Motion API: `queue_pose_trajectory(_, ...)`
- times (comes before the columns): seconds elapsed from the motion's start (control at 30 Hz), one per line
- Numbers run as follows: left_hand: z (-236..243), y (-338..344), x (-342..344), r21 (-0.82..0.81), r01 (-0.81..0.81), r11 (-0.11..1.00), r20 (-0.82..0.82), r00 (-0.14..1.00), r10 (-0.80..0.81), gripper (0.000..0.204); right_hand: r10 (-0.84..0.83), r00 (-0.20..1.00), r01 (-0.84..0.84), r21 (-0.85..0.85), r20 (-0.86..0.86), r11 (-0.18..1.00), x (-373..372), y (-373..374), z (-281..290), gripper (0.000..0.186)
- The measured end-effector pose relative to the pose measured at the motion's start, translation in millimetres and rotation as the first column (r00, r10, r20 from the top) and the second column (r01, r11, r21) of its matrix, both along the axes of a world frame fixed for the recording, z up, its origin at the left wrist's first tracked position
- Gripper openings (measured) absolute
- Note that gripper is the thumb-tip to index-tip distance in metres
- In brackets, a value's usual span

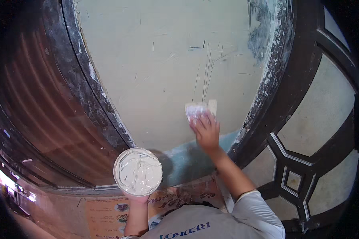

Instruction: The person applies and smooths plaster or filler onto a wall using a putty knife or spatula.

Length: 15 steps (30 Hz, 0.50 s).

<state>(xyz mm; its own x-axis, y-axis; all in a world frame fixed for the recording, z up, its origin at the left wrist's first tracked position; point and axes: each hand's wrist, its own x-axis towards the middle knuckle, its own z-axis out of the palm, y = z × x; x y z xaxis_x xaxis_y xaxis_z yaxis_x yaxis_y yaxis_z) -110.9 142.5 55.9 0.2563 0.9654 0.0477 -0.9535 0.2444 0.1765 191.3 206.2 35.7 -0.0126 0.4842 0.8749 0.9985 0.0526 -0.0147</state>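
In my right hand (206, 129) is a flat, pale putty scraper (197, 109), smeared with white. Its blade lies against the light grey-green wall panel (147, 91), which carries dark scratches and pale filler. Lower down, my left hand (137, 198) supports a round tub of white putty (138, 172) from below, though most of its fingers are hidden under the tub. Swirled, wet putty fills the tub close to its rim.
Dark, white-spattered frames (91, 75) border the panel on both sides. To the right stands a dark lattice door (295, 159) with pale panes. Glossy brown surface (48, 119) spans the left. A printed orange sheet (103, 217) lies below, beside my left forearm.
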Motion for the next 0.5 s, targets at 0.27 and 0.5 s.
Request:
queue_pose_trajectory(0.27,-19,4,-11,-0.008,-0.005,1.000,-0.074,0.997,0.005,0.060,0.172,0.976,-0.199,-0.221,-0.134,0.955,12,-63,-96,0.046)
queue_pose_trajectory(0.5,-28,5,-9,-0.026,0.007,1.000,-0.065,0.998,-0.009,0.062,0.039,0.996,-0.062,0.310,0.080,0.949,26,-22,187,0.043)
